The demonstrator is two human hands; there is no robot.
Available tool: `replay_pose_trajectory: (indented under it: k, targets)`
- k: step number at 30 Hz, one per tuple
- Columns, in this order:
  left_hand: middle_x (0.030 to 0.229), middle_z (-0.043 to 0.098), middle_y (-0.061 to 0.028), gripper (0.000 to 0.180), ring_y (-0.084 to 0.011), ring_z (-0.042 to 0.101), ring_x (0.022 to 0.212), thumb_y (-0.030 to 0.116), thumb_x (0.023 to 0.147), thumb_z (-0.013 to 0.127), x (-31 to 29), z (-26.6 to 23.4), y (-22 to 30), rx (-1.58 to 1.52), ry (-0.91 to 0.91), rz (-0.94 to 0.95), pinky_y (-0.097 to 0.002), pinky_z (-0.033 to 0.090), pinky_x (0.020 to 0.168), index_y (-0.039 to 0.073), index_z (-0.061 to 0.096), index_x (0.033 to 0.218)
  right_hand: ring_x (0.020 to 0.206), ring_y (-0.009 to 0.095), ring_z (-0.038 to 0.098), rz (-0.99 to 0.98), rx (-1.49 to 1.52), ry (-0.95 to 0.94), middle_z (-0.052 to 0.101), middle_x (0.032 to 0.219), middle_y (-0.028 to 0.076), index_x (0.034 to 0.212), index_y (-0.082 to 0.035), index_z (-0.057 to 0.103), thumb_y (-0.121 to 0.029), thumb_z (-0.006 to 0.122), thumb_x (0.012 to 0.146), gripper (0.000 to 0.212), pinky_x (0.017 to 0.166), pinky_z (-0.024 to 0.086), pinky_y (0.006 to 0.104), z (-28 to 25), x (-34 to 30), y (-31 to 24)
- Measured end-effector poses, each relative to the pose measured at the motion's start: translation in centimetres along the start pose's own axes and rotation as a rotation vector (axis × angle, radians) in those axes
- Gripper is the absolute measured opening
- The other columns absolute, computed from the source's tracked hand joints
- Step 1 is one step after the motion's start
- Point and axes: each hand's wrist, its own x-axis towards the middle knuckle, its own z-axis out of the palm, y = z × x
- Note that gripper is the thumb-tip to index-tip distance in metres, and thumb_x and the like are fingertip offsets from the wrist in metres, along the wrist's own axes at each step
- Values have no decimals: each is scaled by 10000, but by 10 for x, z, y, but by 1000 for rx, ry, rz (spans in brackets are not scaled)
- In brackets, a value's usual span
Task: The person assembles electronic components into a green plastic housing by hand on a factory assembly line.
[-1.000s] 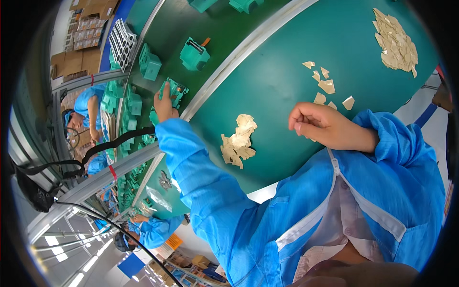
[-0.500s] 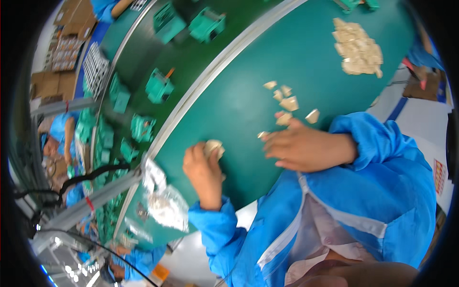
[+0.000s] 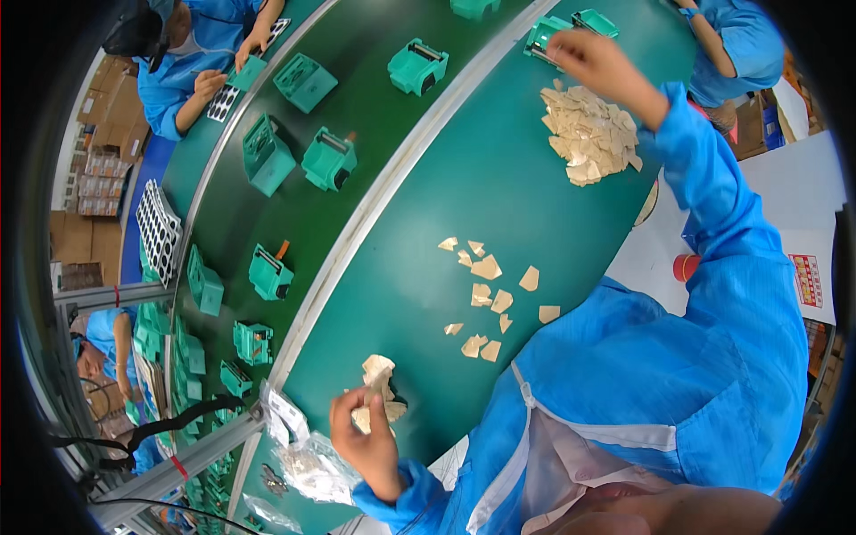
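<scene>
My left hand is closed, thumb and forefinger pinching thin tan chips just above the green table; more chips show beneath the fingers. With my arm stretched toward the far right, my right hand has its fingertips closed at the near edge of a green plastic housing. A second green housing sits right beside it. Below that hand lies a heap of irregular tan chips. Several loose chips are scattered mid-table between my hands.
Left of the metal rail, a dark green conveyor carries several green housings. Clear plastic bags lie near a metal frame post. Co-workers in blue sit at the upper left and upper right.
My right hand has gone from the loose chips up to the far green housing. The view has shifted, and more loose chips show mid-table. My left hand still holds chips.
</scene>
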Motion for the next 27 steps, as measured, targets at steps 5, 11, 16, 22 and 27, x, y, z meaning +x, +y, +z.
replay_pose_trajectory:
  k: [5,11,16,22,27]
  targets:
    - [893,604,-84,108,-182,565,805,-47,840,686,-18,-9,32,-108,82,-48,-299,463,752,-18,633,929,1019,410,640,160,-531,165,643,1078,273,1345,64,461,-683,636,827,925,850,533,448,0,34,124]
    - [931,609,-80,117,-165,565,850,-32,848,708,-29,-3,30,-212,118,-97,-284,455,801,-15,642,943,1095,418,599,435,-440,-109,611,1177,255,1425,-36,443,-798,437,855,951,944,480,491,14,48,77]
    - [933,612,-76,121,-164,574,866,-47,844,709,-37,3,23,-335,143,-140,-283,457,815,-20,642,941,1179,362,530,316,-558,-177,577,1232,209,1294,-132,629,-842,340,833,895,950,409,553,23,47,78]
    - [929,608,-74,119,-155,581,838,-57,850,705,-43,5,19,-416,171,-158,-280,467,790,-21,644,946,1103,372,583,177,-405,-162,596,1196,214,1283,-90,622,-503,540,847,606,938,462,501,29,58,91]
    - [934,613,-69,125,-150,586,854,-63,847,707,-48,3,15,-459,198,-167,-272,466,781,-22,646,949,949,390,650,132,-297,-33,668,1063,219,1215,-29,633,-299,648,797,498,873,524,429,40,64,94]
